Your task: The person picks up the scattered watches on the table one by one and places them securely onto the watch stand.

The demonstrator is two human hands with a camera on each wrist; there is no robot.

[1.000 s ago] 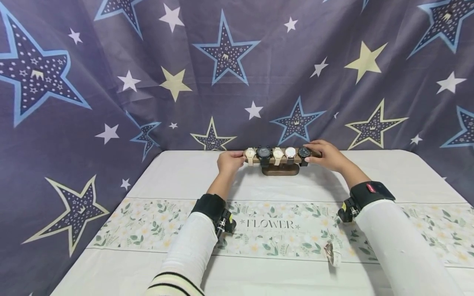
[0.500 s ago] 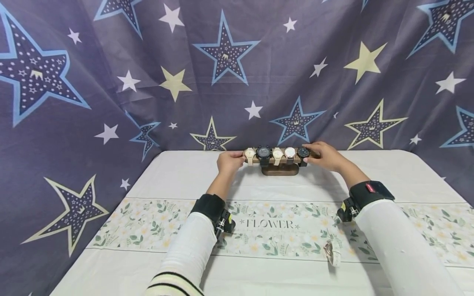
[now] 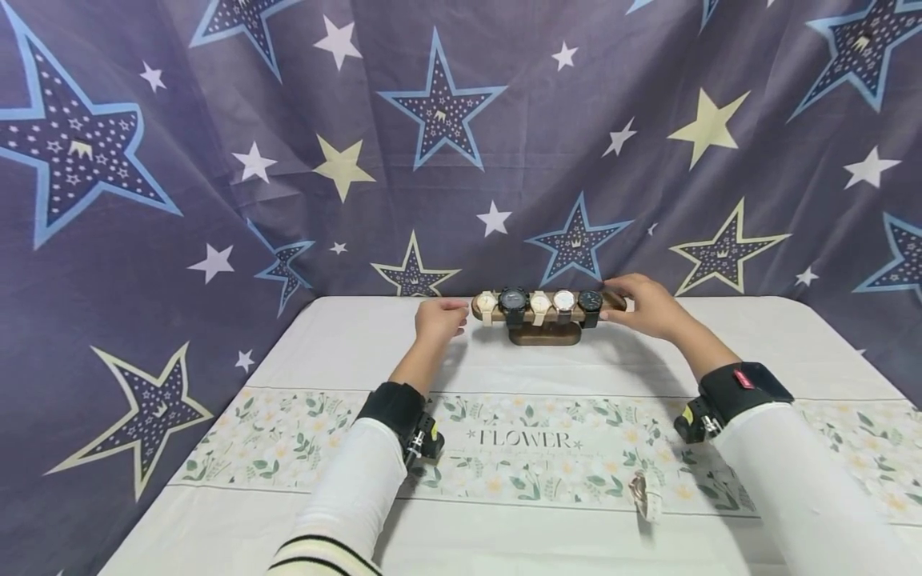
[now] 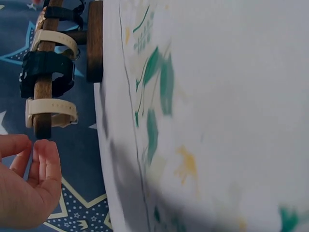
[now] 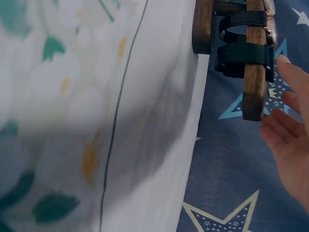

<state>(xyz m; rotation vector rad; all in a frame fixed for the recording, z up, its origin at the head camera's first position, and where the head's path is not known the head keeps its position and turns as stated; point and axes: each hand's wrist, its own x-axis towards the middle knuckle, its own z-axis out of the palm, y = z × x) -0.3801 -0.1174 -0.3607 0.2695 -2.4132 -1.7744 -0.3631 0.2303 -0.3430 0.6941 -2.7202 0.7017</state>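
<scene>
A wooden watch stand (image 3: 545, 336) stands at the far side of the table with several watches strapped along its bar. From the left come a cream watch (image 3: 487, 303), a chunky black watch (image 3: 514, 301), another cream watch (image 3: 539, 303), a white-faced watch (image 3: 564, 301) and a black watch (image 3: 591, 302). My left hand (image 3: 438, 322) is just off the bar's left end, fingers loosely bent and holding nothing, as the left wrist view shows. At the right end, my right hand (image 3: 651, 310) has thumb and fingers spread around the bar's end (image 5: 253, 94), not closed on it.
A watch with a pale strap (image 3: 654, 506) lies nearer to me on the white tablecloth (image 3: 533, 536), at the edge of the flower-printed band (image 3: 519, 438). A dark star-patterned curtain (image 3: 475, 200) hangs right behind the table.
My left hand has let go of the stand's left end and drawn back slightly left. The right hand has shifted right, off the black watch. The stand stays in place; the head view tilts slightly.
</scene>
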